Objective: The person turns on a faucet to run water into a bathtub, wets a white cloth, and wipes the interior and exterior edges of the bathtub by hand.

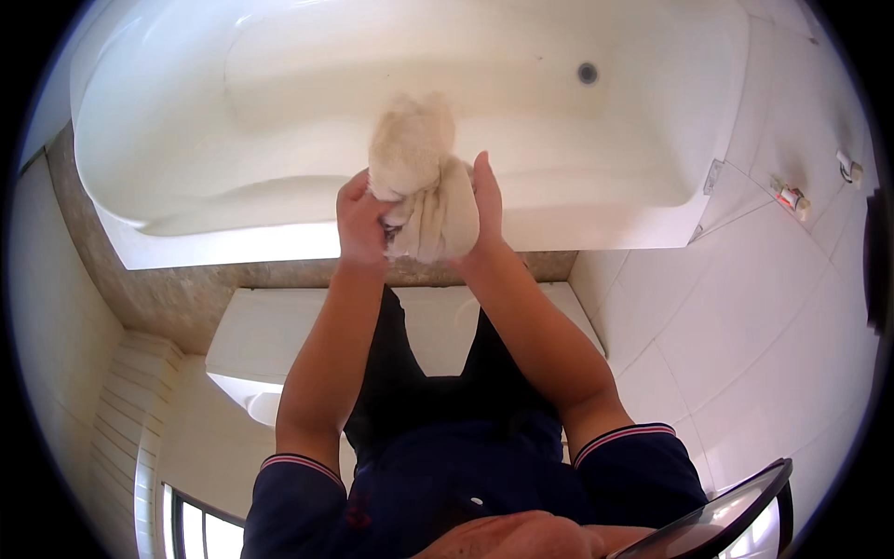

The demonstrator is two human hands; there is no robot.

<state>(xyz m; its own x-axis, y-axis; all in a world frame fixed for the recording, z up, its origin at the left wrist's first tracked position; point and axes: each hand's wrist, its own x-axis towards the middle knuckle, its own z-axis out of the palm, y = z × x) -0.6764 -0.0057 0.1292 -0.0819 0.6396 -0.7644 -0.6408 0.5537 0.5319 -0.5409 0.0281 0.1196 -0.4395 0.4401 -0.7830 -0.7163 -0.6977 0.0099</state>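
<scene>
A crumpled cream-coloured cloth, which looks like a towel [426, 161], is bunched up between my hands over the near rim of a white bathtub [279, 84]. My left hand [363, 216] grips its left side, with the thumb pressed into the folds. Against the right side lies my right hand [487, 202], its thumb pointing up and its other fingers hidden behind the cloth. The upper end of the cloth is blurred and hangs over the tub's inside. Something small and dark shows in the folds by my left hand; I cannot tell what it is.
The tub's drain [587, 73] lies at the far right of its floor. Fittings [793, 198] stick out from the tiled wall [726, 293] on the right. A white surface [272, 328] lies beneath my arms, and a brown floor strip [188, 293] runs along the tub.
</scene>
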